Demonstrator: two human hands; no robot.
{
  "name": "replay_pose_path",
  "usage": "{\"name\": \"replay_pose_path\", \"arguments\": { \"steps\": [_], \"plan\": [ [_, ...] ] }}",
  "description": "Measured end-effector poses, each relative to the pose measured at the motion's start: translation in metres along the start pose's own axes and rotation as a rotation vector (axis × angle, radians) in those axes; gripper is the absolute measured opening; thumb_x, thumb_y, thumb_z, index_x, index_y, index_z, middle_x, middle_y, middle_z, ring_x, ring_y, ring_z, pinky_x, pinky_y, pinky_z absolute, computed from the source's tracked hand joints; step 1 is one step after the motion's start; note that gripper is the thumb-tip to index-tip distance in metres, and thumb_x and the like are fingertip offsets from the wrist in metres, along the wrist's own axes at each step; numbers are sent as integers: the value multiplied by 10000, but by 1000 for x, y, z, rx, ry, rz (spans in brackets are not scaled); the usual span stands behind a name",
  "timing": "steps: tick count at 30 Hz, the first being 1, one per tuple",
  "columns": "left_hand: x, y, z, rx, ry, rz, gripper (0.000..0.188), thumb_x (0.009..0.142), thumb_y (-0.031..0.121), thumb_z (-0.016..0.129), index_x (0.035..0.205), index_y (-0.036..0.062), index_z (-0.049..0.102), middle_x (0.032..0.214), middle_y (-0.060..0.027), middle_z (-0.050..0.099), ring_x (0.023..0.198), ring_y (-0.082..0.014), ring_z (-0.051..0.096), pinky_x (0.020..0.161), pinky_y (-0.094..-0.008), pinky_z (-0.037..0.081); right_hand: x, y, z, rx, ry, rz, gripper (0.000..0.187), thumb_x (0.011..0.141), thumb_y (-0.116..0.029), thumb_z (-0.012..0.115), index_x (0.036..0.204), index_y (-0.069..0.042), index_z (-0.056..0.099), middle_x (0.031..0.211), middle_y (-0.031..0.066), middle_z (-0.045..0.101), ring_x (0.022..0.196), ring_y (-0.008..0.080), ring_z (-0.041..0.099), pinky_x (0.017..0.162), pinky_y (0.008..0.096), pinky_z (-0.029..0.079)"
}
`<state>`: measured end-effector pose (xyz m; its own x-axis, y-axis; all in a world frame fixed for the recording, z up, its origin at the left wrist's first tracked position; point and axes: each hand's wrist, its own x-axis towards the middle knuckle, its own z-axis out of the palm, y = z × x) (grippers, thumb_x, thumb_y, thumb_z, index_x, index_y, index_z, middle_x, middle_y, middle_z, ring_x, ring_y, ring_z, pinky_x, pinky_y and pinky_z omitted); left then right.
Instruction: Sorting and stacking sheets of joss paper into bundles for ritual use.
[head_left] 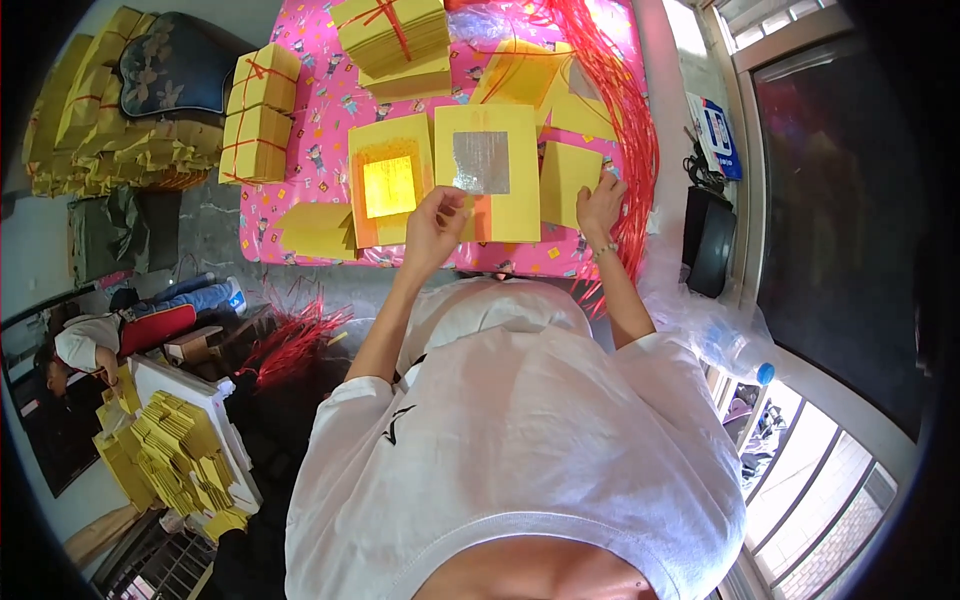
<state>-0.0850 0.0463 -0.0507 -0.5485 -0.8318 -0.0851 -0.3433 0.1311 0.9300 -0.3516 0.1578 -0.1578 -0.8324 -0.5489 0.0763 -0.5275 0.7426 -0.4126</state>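
A yellow paper sheet with a silver square (482, 163) lies in front of me on the table. At its lower left edge is my left hand (437, 228), its fingers curled and the thumb near the fingertips; whether paper is pinched between them cannot be made out. Left of it lies another yellow sheet, bearing a shiny gold square (388, 187) with orange around it. My right hand (600, 207), fingers apart, rests at the right edge of plain yellow paper (568, 180). Fanned yellow papers (318, 229) lie at the table's near left.
Bundles tied with red string (258, 115) and a taller tied stack (395, 35) stand on the pink patterned tablecloth (320, 100). Red strands (630, 120) hang along the right edge. A plastic bottle (740, 355) lies right. At lower left, a person (90, 345) is near piled yellow papers (180, 450).
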Motion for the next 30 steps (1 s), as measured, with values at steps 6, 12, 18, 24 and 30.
{"name": "replay_pose_path", "arguments": {
  "steps": [6,12,18,24,30],
  "plan": [
    [-12,15,-19,472,-211,250,377,653,143,781,980,90,599,923,-98,569,895,-293,529,776,-392,468,-15,-45,-60,530,-180,-213,304,801,-143,660,1066,-45,547,994,116,528,866,302,564,739,399,482],
    [-10,-1,-12,542,-187,318,347,645,115,768,945,99,594,954,-97,555,910,-311,516,778,-404,463,-41,-77,-89,448,-359,-790,310,739,-225,730,975,-82,588,926,69,546,872,267,553,721,374,474],
    [-7,6,-18,575,-266,260,309,654,112,756,926,106,608,915,-69,568,883,-288,536,745,-390,473,-50,-85,-87,276,-456,-910,347,683,-278,758,939,-102,603,913,42,552,875,238,539,735,350,470],
    [-3,1,-24,522,-251,267,138,706,176,735,814,105,687,776,-50,595,769,-263,562,680,-381,476,-39,-88,-92,347,-567,-893,236,702,-266,749,838,-93,664,866,27,570,852,220,554,724,354,472],
    [0,1,-24,440,-249,158,118,723,190,733,764,84,701,706,-61,590,716,-258,558,654,-371,462,-34,-88,-90,401,-672,-809,165,747,-249,726,797,-95,694,838,41,585,839,232,567,727,362,468]
  ]
}}
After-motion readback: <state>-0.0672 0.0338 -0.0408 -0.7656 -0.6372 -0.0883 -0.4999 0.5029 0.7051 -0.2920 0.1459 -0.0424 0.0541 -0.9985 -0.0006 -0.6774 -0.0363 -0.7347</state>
